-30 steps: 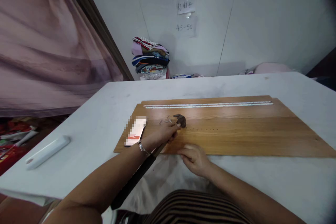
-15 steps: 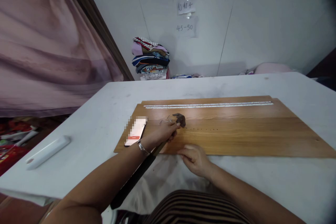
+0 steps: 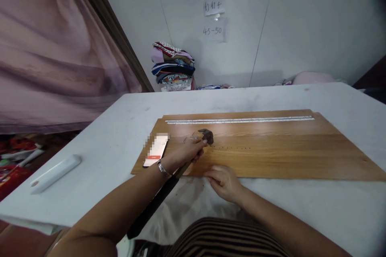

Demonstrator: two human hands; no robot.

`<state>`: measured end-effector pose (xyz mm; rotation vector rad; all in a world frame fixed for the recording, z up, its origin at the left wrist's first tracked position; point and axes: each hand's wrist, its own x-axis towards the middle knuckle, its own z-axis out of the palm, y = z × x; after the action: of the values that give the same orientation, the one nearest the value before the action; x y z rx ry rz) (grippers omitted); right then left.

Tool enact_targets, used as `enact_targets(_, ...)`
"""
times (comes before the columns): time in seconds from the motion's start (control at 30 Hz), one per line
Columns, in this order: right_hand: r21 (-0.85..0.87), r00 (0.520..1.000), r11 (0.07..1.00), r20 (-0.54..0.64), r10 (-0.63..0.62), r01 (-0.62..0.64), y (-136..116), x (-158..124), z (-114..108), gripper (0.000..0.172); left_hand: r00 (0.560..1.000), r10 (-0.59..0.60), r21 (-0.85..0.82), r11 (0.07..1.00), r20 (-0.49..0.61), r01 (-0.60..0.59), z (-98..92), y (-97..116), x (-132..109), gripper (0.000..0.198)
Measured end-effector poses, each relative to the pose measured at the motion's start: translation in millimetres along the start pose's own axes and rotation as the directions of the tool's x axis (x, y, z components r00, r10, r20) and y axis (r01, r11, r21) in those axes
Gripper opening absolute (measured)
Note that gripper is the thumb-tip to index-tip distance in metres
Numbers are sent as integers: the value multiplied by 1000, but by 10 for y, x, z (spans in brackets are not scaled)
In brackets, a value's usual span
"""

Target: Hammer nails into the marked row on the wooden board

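My left hand (image 3: 193,151) is closed round a claw hammer (image 3: 208,135) close below its dark metal head. The long dark handle slants back under my forearm towards my body. The head is low over a wood-grain board (image 3: 286,156). A row of small dark nail points (image 3: 231,147) runs rightward from the head along the board. Loose nails (image 3: 190,138) lie just beyond my left hand. At the board's front edge is my right hand (image 3: 224,182), its fingers curled and pressed together. Whatever they may hold is hidden.
A phone (image 3: 157,150) lies on the board's left end. Two pale measuring strips (image 3: 241,120) run along its far side. A white elongated object (image 3: 56,174) rests on the white table (image 3: 114,128) at left. Folded clothes (image 3: 173,66) are stacked by the wall behind.
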<state>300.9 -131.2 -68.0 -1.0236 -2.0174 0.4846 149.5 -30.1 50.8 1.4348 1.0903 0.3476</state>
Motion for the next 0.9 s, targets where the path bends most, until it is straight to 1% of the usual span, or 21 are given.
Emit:
enact_targets(0.1, -1, 1000, 1000, -4, -4, 4, -10, 12, -14, 24, 1000, -9, 60, 998, -2, 9, -4, 2, 14, 40)
enact_targets(0.23, -7, 1000, 1000, -11, 3, -3, -6, 17, -13, 23, 999, -52, 95, 994, -10, 53, 6, -68, 49, 38)
enact_targets(0.4, -21, 1000, 1000, -11, 5, -5, 12, 3, 16, 22, 998, -66, 104, 992, -22, 68, 27, -117, 47, 40)
enact_targets(0.57, -27, 1000, 1000, 7, 5, -5, 13, -6, 15, 22, 999, -55, 118, 991, 1, 54, 13, -97, 41, 42)
enact_targets(0.67, -24, 1000, 1000, 18, 3, -2, 6, -3, 2, 23, 999, -54, 108, 993, -4, 54, -4, -86, 55, 42)
enact_targets(0.9, -17, 1000, 1000, -9, -1, 1, -6, 13, -1, 24, 999, -51, 110, 993, -9, 52, 5, -105, 78, 43)
